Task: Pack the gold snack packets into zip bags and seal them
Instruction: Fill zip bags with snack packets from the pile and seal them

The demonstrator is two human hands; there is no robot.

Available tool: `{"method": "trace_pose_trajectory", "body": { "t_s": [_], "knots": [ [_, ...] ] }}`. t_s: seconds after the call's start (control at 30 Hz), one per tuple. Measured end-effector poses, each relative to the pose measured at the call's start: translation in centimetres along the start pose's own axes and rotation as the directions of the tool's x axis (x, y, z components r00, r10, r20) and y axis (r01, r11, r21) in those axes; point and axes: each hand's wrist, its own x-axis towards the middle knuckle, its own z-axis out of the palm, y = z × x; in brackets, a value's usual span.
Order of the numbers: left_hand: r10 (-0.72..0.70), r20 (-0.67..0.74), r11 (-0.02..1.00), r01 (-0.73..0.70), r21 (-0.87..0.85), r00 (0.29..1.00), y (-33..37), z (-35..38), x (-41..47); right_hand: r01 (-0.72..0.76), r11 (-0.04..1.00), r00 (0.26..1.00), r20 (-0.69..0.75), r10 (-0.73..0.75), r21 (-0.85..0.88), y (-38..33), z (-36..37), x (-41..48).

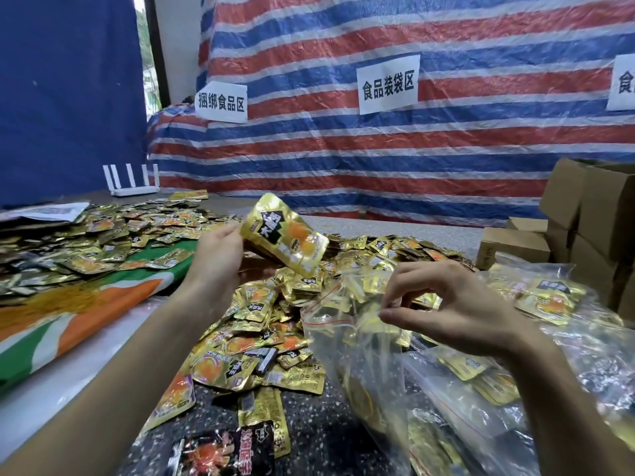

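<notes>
Over the heap of gold packets (261,334) at six o'clock, my left hand (216,255) pinches one gold packet (285,235) by its edge, raised near centre. At four o'clock my right hand (450,310) pinches the mouth of a clear zip bag (347,341) (red-lined, gold showing through it).

Gold snack packet (284,232) held tilted above heap; clear zip bag (347,324) open.

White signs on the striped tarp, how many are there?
3 signs: one at the left of the tarp, one in the middle, one cut by the right edge; more may hang out of view.
</notes>
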Motion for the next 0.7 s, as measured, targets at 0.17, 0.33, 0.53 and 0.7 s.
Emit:
{"method": "trace_pose_trajectory", "body": {
  "t_s": [0.17, 0.33, 0.53, 0.7],
  "knots": [
    [-0.012, 0.138, 0.992, -0.006, 0.129, 0.990, 0.4, 1.6, -1.1, 0.037, 0.999, 0.999, 0.006, -0.037, -0.014, -0.1, 0.5, 0.1],
    [0.074, 0.170, 0.906, -0.137, 0.400, 0.983, 0.0, 3.2, -1.7, 0.051, 0.999, 0.998, -0.044, -0.051, -0.001, 0.1, 1.1, 0.5],
    [0.159, 0.216, 0.706, -0.264, 0.657, 0.963, -0.3, 5.4, -2.3, 0.077, 0.997, 0.986, -0.148, -0.072, 0.028, 0.0, 1.8, 1.0],
    [0.036, 0.308, 0.429, -0.293, 0.855, 0.951, -1.4, 6.9, -3.3, 0.092, 0.996, 0.972, -0.217, -0.085, 0.022, -0.2, 2.2, 1.2]
  ]
}}
